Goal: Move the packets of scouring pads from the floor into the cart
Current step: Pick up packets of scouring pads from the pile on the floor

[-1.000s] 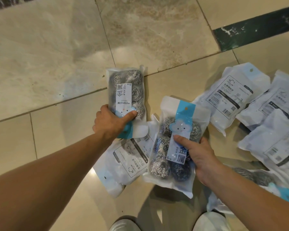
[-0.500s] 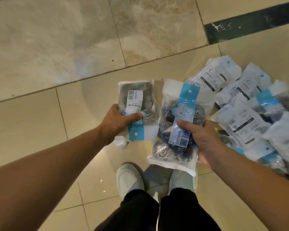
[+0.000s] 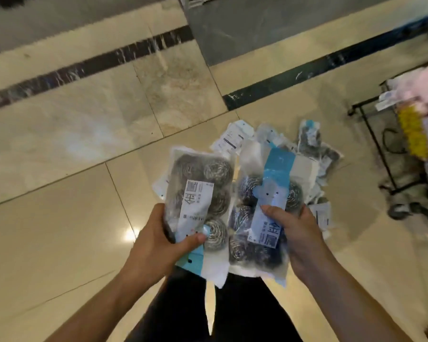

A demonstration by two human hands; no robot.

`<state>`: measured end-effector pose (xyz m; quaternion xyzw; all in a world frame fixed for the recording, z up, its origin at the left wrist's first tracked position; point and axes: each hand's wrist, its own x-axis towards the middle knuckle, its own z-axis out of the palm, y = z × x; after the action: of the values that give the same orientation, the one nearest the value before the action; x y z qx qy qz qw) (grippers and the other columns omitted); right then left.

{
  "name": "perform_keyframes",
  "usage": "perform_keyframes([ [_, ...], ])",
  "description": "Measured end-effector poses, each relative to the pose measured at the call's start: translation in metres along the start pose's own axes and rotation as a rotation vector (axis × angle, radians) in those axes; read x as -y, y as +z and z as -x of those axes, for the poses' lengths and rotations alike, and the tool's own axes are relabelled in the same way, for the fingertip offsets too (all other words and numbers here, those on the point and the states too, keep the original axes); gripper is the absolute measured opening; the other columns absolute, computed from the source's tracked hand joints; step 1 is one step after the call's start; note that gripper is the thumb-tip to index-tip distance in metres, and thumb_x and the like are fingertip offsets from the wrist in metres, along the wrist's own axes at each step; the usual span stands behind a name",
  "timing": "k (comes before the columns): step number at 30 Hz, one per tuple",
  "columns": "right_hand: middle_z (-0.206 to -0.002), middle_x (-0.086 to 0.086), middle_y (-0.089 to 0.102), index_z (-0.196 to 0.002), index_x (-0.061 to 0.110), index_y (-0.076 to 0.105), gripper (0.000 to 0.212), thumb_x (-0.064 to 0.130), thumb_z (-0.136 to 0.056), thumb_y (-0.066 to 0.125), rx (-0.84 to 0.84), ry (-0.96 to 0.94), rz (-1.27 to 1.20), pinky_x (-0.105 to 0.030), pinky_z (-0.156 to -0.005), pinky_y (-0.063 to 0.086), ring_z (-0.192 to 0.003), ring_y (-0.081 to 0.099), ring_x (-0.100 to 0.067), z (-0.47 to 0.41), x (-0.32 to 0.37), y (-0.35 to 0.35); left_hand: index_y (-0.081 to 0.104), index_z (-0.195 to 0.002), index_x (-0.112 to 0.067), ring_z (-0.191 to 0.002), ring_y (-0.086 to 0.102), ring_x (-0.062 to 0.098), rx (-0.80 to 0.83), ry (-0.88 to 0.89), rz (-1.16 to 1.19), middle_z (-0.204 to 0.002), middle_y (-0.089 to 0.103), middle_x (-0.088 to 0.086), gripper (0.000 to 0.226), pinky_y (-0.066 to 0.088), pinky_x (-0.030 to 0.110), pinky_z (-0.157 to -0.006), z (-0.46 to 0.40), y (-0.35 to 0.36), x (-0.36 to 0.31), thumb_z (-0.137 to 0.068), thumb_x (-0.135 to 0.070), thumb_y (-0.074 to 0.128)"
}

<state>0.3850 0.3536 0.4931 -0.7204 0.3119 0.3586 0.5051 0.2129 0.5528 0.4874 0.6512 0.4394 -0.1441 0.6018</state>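
My left hand (image 3: 156,245) grips a clear packet of steel scouring pads (image 3: 200,188), held upside down with its blue header at the bottom. My right hand (image 3: 297,233) grips a second packet of scouring pads (image 3: 265,193) with a blue cloud label, thumb across its front. Both packets are up in front of my waist, side by side. On the floor beyond them lies a pile of several more packets (image 3: 314,149). The black wire cart (image 3: 378,134) stands at the right edge, partly cut off.
The cart holds pink, yellow and white goods (image 3: 415,119) and rolls on small wheels (image 3: 398,211). A grey stone pillar base (image 3: 245,28) rises at the top centre. Dark stripes cross the beige floor tiles (image 3: 59,218). My black trousers (image 3: 232,312) fill the bottom centre.
I have straightened up with both packets in hand. The view swung up and right, so the floor pile now lies farther off and the cart and pillar have come into sight.
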Motion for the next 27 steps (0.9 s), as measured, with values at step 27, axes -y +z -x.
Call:
perform_keyframes([
  [27, -0.104, 0.001, 0.083, -0.123, 0.023, 0.063, 0.044, 0.018, -0.085, 0.083, -0.293, -0.268, -0.667, -0.057, -0.098, 0.058, -0.102, 0.078, -0.027, 0.274, -0.028, -0.138, 0.070, -0.123, -0.022, -0.099, 0.079, 0.026, 0.550, 0.437, -0.268, -0.110, 0.082, 0.003, 0.049, 0.063, 0.050, -0.088, 0.163, 0.002, -0.180, -0.078, -0.022, 0.090],
])
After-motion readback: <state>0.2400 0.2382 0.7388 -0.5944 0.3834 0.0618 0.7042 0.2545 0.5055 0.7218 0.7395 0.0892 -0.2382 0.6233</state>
